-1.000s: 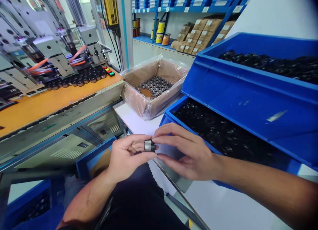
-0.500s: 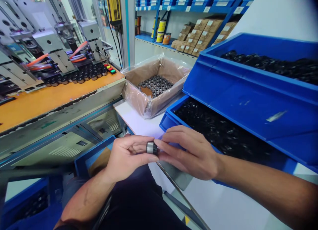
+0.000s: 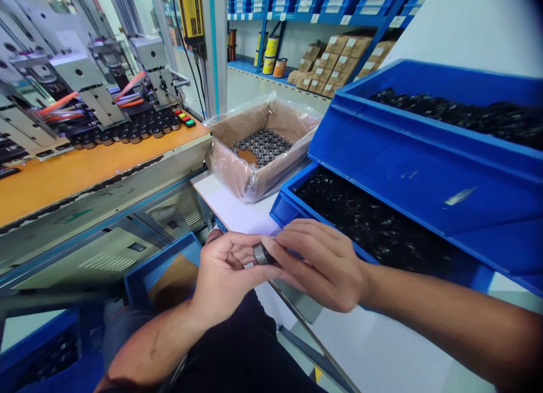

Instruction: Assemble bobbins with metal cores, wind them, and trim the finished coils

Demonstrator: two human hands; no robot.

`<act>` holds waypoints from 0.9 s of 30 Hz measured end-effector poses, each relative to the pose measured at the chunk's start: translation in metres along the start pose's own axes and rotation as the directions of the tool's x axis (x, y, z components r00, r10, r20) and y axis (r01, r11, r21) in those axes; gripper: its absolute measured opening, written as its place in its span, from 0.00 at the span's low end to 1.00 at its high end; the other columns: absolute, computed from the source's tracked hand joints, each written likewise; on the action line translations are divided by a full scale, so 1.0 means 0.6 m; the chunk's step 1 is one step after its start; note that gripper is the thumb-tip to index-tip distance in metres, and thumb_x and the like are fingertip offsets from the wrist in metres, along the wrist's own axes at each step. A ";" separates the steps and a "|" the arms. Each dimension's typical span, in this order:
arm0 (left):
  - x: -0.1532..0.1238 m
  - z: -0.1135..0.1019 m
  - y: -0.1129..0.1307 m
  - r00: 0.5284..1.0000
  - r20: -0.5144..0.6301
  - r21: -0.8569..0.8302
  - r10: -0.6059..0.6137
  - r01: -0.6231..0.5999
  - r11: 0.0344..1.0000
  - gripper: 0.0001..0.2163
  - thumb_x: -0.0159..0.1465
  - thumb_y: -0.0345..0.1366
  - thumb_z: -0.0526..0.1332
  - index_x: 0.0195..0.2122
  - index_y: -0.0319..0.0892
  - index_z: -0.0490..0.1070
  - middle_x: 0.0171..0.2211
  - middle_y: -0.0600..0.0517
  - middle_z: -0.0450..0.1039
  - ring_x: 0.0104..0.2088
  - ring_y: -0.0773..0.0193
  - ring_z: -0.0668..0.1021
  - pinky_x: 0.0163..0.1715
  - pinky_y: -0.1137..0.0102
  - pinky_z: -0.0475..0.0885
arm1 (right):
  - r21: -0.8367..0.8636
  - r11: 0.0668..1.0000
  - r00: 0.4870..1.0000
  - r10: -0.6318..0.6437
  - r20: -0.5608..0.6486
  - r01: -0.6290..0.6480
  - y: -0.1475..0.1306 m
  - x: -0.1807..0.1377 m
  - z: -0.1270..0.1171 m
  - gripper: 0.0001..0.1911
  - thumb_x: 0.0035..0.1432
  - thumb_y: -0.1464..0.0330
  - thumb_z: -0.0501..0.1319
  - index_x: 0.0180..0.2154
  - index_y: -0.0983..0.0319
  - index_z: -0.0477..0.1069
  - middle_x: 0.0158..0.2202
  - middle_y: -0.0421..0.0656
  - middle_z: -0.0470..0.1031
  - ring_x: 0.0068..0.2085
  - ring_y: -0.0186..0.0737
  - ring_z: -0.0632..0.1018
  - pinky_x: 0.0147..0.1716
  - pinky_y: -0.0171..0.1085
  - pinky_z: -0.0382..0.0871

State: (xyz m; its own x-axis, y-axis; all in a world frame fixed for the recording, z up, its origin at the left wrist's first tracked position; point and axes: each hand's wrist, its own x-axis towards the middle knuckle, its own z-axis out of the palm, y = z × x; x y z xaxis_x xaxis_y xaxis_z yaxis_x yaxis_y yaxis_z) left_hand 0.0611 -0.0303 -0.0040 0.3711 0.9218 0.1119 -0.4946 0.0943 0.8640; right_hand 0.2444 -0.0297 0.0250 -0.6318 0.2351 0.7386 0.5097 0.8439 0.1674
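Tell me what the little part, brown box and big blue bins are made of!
Part: its grey band shines dully, probably metal; dark end unclear. Box: likely cardboard, matte brown under crinkly clear film. Bins: probably plastic, smooth with slight shine.

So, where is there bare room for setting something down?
The white table is bare between the lined carton, lower blue bin and left hand. The orange bench is mostly bare along its front, between the row of parts and its chipped edge. Crowded: the bench's back, beside the machine, and that bin, holding black pieces.
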 end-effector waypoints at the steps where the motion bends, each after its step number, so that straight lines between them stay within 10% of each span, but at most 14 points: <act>1: 0.001 -0.002 0.001 0.998 0.005 0.077 0.060 -0.060 0.995 0.18 0.49 0.24 0.74 0.41 0.44 0.78 0.34 0.53 0.83 0.34 0.65 0.84 0.38 0.72 0.81 | 0.031 0.999 1.000 0.024 -0.008 -0.024 -0.001 -0.001 0.002 0.09 0.63 0.74 0.58 0.44 0.72 0.70 0.34 0.50 0.74 0.37 0.42 0.77 0.33 0.42 0.78; 7: 0.019 -0.033 0.039 0.789 0.400 0.628 0.467 -0.607 0.486 0.16 0.52 0.30 0.74 0.42 0.40 0.79 0.38 0.47 0.81 0.37 0.64 0.83 0.38 0.72 0.80 | 0.230 0.961 0.988 0.154 0.019 -0.154 -0.005 -0.006 0.006 0.10 0.60 0.78 0.60 0.45 0.72 0.67 0.39 0.53 0.74 0.43 0.42 0.75 0.41 0.43 0.79; 11: 0.017 -0.035 0.041 0.709 0.481 0.675 0.517 -0.675 0.298 0.12 0.56 0.32 0.72 0.42 0.40 0.79 0.35 0.48 0.82 0.35 0.64 0.83 0.37 0.72 0.80 | 0.282 0.941 0.982 0.174 0.071 -0.187 -0.008 -0.006 0.003 0.10 0.61 0.79 0.58 0.46 0.71 0.67 0.40 0.52 0.74 0.44 0.41 0.75 0.43 0.42 0.79; 16: 0.016 -0.024 0.009 0.858 0.216 0.599 0.466 -0.493 0.630 0.16 0.52 0.32 0.74 0.42 0.42 0.79 0.41 0.46 0.79 0.40 0.61 0.81 0.41 0.69 0.78 | 0.201 0.962 0.983 0.181 0.036 -0.185 -0.003 -0.007 0.008 0.09 0.60 0.78 0.59 0.44 0.69 0.67 0.39 0.52 0.73 0.42 0.42 0.75 0.39 0.42 0.78; 20: 0.027 -0.021 -0.009 0.979 0.100 0.207 0.175 -0.192 0.959 0.13 0.54 0.35 0.73 0.41 0.43 0.78 0.36 0.50 0.78 0.35 0.66 0.80 0.36 0.73 0.76 | 0.177 0.965 0.980 0.199 -0.003 -0.195 0.002 -0.006 0.013 0.10 0.60 0.76 0.61 0.45 0.68 0.67 0.39 0.51 0.73 0.43 0.42 0.75 0.40 0.42 0.77; 24: 0.030 -0.030 -0.019 0.981 0.191 -0.053 -0.045 0.056 0.997 0.15 0.62 0.44 0.66 0.49 0.45 0.76 0.32 0.50 0.79 0.32 0.65 0.81 0.39 0.68 0.77 | 0.287 0.925 0.966 0.258 0.011 -0.250 0.004 -0.002 0.009 0.11 0.61 0.76 0.61 0.47 0.69 0.68 0.42 0.52 0.73 0.46 0.42 0.75 0.45 0.43 0.77; 27: 0.029 -0.045 -0.018 0.977 0.206 0.092 0.057 -0.077 0.993 0.17 0.64 0.43 0.63 0.54 0.46 0.73 0.39 0.46 0.80 0.38 0.63 0.81 0.43 0.65 0.77 | 0.298 0.922 0.968 0.251 0.021 -0.246 0.004 -0.001 0.006 0.11 0.62 0.77 0.60 0.47 0.69 0.68 0.41 0.51 0.73 0.45 0.41 0.75 0.45 0.42 0.77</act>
State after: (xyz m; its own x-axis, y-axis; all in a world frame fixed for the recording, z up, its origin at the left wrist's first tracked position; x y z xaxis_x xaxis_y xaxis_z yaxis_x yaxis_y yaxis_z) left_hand 0.0517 -0.0049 -0.0248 0.4960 0.8287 0.2594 -0.4477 -0.0120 0.8941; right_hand 0.2440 -0.0259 0.0223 -0.4955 0.4493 0.7434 0.4515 0.8644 -0.2215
